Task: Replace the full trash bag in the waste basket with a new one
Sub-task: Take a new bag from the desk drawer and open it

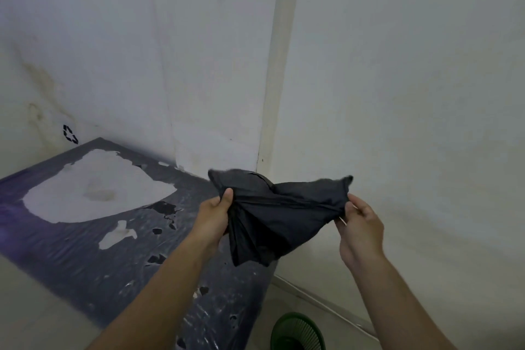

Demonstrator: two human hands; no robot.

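Black plastic: a crumpled black trash bag [279, 212] is held up in the air between both hands, in front of the wall corner and above the right edge of the bench.
Bag shape: the film is bunched and pleated, with folds fanning down from the left grip; two loose corners stick up at the top, and the lower part hangs free.
Left hand [213, 214]: it is closed around the left side of the bag, the thumb pressed over the gathered folds and the other fingers hidden behind the plastic.
Right hand [359, 226]: the bag's right end is pinched between the thumb and fingertips, while the rest of the hand is only loosely curled.
Bench [85, 253]: a low surface set into the left corner is covered by a dark, wrinkled plastic sheet, torn away in a large pale patch near the back and in smaller spots toward the front.
Waste basket [297, 332]: a green slatted basket stands on the floor at the bottom of the view, just beside the bench's right edge and below the bag; its inside appears unlined, though only part of it is seen.
Wall [397, 65]: pale painted surfaces meet in a corner behind the bag, with a vertical strip [281, 65] running down it.
Recycling mark [70, 134]: a small black symbol is printed on the stained left wall, just above the bench's back edge.
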